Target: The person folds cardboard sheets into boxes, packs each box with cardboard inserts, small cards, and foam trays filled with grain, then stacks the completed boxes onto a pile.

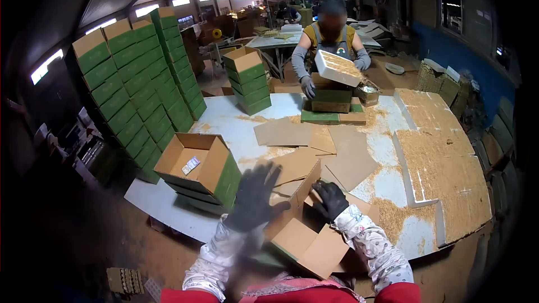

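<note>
My left hand point(254, 197), in a dark glove, is held up with its fingers spread, just left of an open cardboard box point(310, 245). Nothing is in its grasp. The box stands close to my body with its brown flaps up and folded outward. On the box's far right side, my gloved right hand point(330, 200) has its fingers curled over the cardboard edge. My own arms partly hide the box's lower sides. Left of my left hand, a green-and-brown box point(223, 174) sits open on a stack, with a small printed packet point(191, 165) inside.
Flat cardboard sheets point(351, 154) lie mid-table. White blocks topped with tan crumbly material point(438, 163) line the right side. Tall stacks of green boxes point(132, 78) stand at left, a shorter stack point(245, 81) farther back. Across the table, a co-worker point(331, 39) holds a white block point(337, 68) over boxes.
</note>
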A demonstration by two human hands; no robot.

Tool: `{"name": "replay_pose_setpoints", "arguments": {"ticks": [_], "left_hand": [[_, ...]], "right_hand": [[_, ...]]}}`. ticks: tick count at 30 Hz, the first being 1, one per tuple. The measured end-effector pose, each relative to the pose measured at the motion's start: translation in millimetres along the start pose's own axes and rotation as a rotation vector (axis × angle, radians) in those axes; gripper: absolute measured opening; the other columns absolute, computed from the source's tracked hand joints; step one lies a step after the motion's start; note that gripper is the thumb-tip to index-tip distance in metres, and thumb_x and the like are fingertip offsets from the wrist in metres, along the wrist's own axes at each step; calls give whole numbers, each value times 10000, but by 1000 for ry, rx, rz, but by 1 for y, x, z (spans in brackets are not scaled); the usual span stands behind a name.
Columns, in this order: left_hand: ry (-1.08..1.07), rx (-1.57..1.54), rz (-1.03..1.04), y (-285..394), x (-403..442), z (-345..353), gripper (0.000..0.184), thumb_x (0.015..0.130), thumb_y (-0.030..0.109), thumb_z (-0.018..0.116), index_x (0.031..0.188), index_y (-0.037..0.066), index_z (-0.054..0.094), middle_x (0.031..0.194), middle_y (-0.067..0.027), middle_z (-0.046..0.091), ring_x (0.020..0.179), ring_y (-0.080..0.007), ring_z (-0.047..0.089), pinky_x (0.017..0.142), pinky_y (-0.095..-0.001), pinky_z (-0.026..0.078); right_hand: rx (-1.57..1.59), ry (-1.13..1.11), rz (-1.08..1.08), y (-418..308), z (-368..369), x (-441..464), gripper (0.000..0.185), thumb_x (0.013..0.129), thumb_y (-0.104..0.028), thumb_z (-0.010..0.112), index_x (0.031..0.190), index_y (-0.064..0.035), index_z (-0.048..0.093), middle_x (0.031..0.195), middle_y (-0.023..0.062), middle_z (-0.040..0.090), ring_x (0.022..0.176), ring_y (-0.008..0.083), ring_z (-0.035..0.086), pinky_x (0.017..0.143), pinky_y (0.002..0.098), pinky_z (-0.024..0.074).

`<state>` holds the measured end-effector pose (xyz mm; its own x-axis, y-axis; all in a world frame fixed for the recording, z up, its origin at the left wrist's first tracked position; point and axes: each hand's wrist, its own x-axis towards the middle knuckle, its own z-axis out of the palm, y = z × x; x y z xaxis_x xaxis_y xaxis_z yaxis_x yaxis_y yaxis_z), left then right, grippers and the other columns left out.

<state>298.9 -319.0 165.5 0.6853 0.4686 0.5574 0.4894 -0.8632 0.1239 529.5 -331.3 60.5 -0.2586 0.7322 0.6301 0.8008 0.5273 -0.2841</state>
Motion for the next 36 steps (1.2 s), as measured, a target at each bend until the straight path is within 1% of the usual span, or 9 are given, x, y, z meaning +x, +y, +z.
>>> {"name": "replay_pose_setpoints", "arguments": {"ticks": [5, 9, 15, 18, 19, 22, 25, 29, 36], "left_hand": [[-400, -32, 143, 47, -45, 98, 741, 782, 543, 513, 1370, 152, 287, 1414, -113, 263, 1313, -272, 211, 1041, -515, 41], [-195, -58, -306, -26, -48, 75, 645, 770, 437, 603, 1294, 115, 412, 1340, -143, 381, 1255, -279, 331, 1030, -495, 163], [-326, -2094, -1020, -50, -137, 120, 333, 892, 127, 434, 1189, -20, 462, 1196, -124, 499, 1088, -226, 498, 936, -368, 407], [-671, -1188, -202, 27, -145, 141, 241, 882, 141, 485, 1052, 13, 598, 1040, -112, 598, 937, -200, 552, 855, -336, 424], [-995, -1183, -479, 39, -105, 104, 282, 870, 155, 514, 1090, -12, 571, 1041, -110, 606, 987, -200, 545, 884, -333, 412], [-53, -852, -465, 4, -37, 50, 337, 846, 162, 555, 1181, 121, 537, 1154, -106, 561, 1032, -211, 550, 853, -307, 442], [-191, -385, -410, -29, -38, 113, 387, 830, 142, 526, 1211, 89, 492, 1246, -162, 472, 1144, -291, 474, 942, -348, 376], [-275, -517, -532, -24, -42, 133, 361, 808, 57, 470, 1164, 64, 527, 1133, -153, 557, 1057, -266, 534, 890, -345, 408], [-331, -252, -438, -19, -32, 134, 204, 761, 12, 522, 935, 57, 619, 878, -131, 632, 808, -295, 612, 707, -341, 478]], "right_hand": [[173, 624, 461, 18, -22, -17, 481, 735, -7, 528, 1202, 17, 419, 1150, 191, 505, 1093, 314, 478, 938, 371, 364], [236, 598, 707, -12, -10, -100, 469, 782, -27, 503, 1232, 17, 380, 1173, 159, 493, 1094, 262, 472, 943, 355, 362], [1163, 34, 789, -57, -39, -65, 648, 805, -156, 551, 1346, -31, 218, 997, 136, 584, 897, 232, 582, 746, 328, 462], [277, -704, 473, -52, -100, -25, 563, 800, -229, 530, 1305, -99, 319, 711, 193, 604, 675, 329, 618, 605, 403, 480], [69, -910, 384, -52, -111, -21, 532, 796, -247, 520, 1287, -129, 353, 676, 210, 593, 654, 349, 611, 594, 422, 480], [22, -1146, 196, -38, -86, -71, 505, 774, -213, 481, 1270, -220, 385, 668, 173, 606, 617, 345, 610, 559, 439, 481], [19, -1197, 276, -39, -93, -73, 446, 777, -172, 497, 1222, -177, 462, 765, 160, 623, 697, 332, 615, 627, 424, 493], [192, 152, 626, 19, -122, -121, 390, 770, -72, 552, 1156, -33, 520, 1106, 165, 569, 1044, 296, 543, 887, 358, 431], [355, 965, 1578, 294, -46, -392, 427, 739, -263, 679, 1057, -12, 547, 889, 118, 609, 806, 187, 564, 719, 308, 451]]}}
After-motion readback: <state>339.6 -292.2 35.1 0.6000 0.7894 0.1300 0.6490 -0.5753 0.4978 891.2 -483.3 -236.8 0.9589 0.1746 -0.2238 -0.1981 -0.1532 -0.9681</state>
